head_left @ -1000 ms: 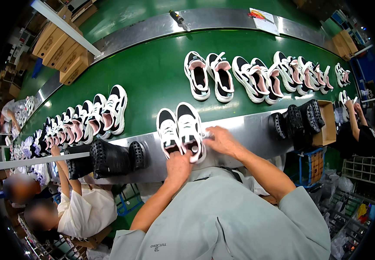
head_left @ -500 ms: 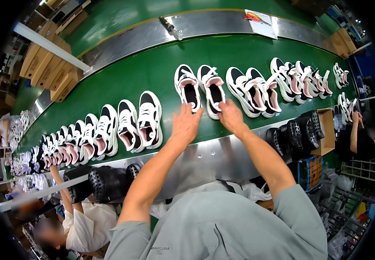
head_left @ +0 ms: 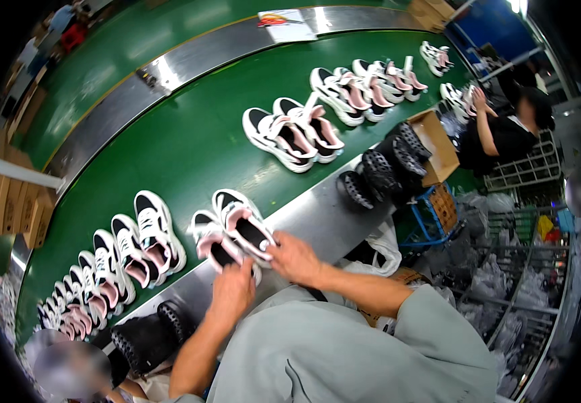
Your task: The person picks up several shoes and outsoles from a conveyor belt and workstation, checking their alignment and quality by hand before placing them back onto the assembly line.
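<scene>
A pair of black-and-white sneakers with pink linings is at the near edge of the green conveyor, over the metal ledge, heels toward me. My left hand (head_left: 233, 289) is closed on the heel of the left sneaker (head_left: 206, 224), whose toe is tilted. My right hand (head_left: 296, 260) grips the heel of the right sneaker (head_left: 231, 199), with the thumb near its collar. To the left stands a line of similar sneakers (head_left: 151, 218). Farther right is another pair of sneakers (head_left: 268, 127), with tongues pulled up.
Black shoes with chunky soles (head_left: 376, 173) sit along the metal ledge (head_left: 314, 225), beside an open cardboard box (head_left: 436, 144). Orange-handled scissors (head_left: 272, 21) lie on paper on the far rail. A co-worker (head_left: 499, 131) handles sneakers at the right. Wire racks (head_left: 505, 262) hold plastic bags.
Both hands have closed on the pair's heels and drawn the sneakers toward me, off the middle of the belt. My view has swung to the right.
</scene>
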`<state>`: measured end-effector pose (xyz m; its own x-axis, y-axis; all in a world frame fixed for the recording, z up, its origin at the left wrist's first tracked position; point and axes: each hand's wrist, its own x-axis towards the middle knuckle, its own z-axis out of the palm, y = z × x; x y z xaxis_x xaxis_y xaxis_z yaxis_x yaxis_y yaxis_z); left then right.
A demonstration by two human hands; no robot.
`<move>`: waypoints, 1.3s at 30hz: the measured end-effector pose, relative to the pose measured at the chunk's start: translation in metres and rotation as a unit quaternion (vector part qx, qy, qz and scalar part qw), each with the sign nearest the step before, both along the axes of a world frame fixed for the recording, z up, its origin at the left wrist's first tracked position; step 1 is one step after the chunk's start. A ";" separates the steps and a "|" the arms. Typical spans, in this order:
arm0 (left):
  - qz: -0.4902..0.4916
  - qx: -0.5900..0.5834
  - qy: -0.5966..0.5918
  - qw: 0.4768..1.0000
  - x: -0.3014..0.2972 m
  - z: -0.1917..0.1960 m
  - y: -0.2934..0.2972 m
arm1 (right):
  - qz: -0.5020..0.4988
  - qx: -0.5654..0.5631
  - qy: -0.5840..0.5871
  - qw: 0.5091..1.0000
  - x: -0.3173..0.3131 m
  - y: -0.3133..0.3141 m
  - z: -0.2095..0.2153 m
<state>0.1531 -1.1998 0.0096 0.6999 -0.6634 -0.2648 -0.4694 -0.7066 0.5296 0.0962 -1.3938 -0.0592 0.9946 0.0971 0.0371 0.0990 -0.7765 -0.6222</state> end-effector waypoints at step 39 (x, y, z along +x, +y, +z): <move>0.020 -0.160 0.088 0.983 0.049 -0.047 -0.050 | -0.046 -0.030 0.253 0.966 -0.034 -0.074 0.075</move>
<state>0.2024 -1.2496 -0.0376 0.6888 -0.7058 -0.1655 -0.3263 -0.5057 0.7986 0.0625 -1.4681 0.0157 0.8882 -0.0054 -0.4595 -0.2769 -0.8043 -0.5258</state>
